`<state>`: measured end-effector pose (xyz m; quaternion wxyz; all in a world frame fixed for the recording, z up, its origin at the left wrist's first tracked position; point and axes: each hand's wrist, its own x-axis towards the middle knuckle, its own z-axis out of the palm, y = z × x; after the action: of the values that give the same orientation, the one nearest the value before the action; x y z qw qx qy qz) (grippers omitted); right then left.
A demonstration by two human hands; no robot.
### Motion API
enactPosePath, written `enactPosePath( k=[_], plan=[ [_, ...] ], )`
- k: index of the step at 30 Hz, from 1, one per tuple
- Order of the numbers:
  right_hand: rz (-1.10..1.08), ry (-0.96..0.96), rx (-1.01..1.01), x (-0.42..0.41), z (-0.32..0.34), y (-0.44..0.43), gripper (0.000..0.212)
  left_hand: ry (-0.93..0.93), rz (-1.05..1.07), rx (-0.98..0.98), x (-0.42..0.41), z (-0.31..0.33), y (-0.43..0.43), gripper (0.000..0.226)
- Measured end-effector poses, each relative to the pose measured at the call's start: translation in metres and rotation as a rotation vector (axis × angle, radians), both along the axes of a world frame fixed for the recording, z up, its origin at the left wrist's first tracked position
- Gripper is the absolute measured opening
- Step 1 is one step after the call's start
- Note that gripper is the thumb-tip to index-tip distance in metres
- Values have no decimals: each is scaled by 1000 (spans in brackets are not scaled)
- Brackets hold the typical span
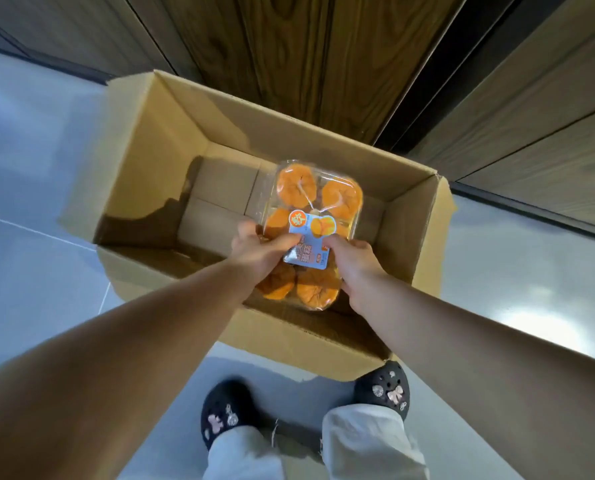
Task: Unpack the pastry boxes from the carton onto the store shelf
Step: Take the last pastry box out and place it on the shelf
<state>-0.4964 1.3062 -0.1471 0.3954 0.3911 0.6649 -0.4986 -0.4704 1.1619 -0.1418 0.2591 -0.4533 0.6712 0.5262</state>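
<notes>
A clear plastic pastry box [318, 199] with several orange pastries and a blue label is over the open brown carton [143, 157], which stands on the floor. My left hand [259, 249] grips the box's left side with the thumb across the label. My right hand [353, 263] grips its right side. The box is tilted, its near end toward me. The carton's bottom shows bare cardboard flaps to the left of the box.
Wood-panelled shelving base [309, 53] rises just behind the carton. A pale tiled floor [29, 168] surrounds it. My feet in dark clogs [384, 388] stand right at the carton's near edge.
</notes>
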Motion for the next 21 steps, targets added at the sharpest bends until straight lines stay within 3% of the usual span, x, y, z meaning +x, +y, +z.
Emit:
enactPosePath(
  k=[2, 6, 11, 13, 16, 21],
  plan=[
    [-7, 53, -45, 11, 31, 4, 61, 19, -34, 13, 7, 22, -3, 99],
    [-40, 220, -56, 32, 72, 16, 51, 33, -82, 7, 15, 67, 1, 73],
    [-24, 458, 20, 48, 142, 17, 59, 172, -15, 107, 27, 149, 6, 74],
    [-31, 554, 19, 51, 192, 19, 63, 269, -10, 145, 30, 201, 6, 83],
    [-53, 695, 29, 56, 261, 18, 47, 370, -33, 203, 29, 278, -1, 109],
    [-107, 900, 29, 68, 402, 23, 49, 595, -233, 29, 38, 429, -12, 91]
  ],
)
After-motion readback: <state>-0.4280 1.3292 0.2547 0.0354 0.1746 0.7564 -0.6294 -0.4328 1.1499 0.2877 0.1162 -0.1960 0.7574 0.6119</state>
